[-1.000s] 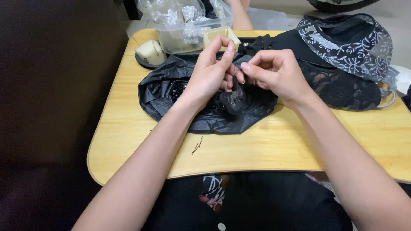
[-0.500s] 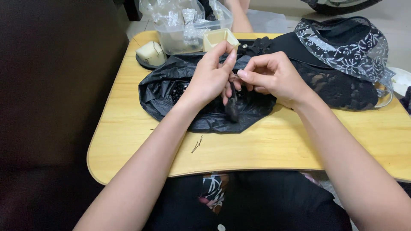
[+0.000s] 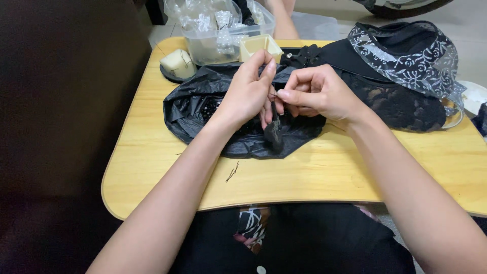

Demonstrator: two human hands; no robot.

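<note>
the small dark piece (image 3: 274, 133) hangs just below your hands, over the black plastic bag (image 3: 203, 109) spread on the wooden lap table (image 3: 314, 175). it dangles as if on a thread, which would explain why both hands sit raised and close together above it rather than resting on the board.

your left hand (image 3: 248, 94) has thumb and fingers pinched together at the top of the piece. your right hand (image 3: 317, 94) is closed in a fine pinch, fingertips meeting the left hand's; whatever it grips, likely a needle or thread end, is too thin to make out.

the bag seems laid out to catch loose bits, with beads or sequins showing on it near your left wrist.

behind, a clear plastic tub (image 3: 223, 35), a small cream box (image 3: 259, 46) and a pale spool-like lump (image 3: 177, 63) sit within reach. black lace fabric (image 3: 401, 99) lies to the right, its far edge cut off. 1 short scrap of thread (image 3: 232, 172) lies on the table.
</note>
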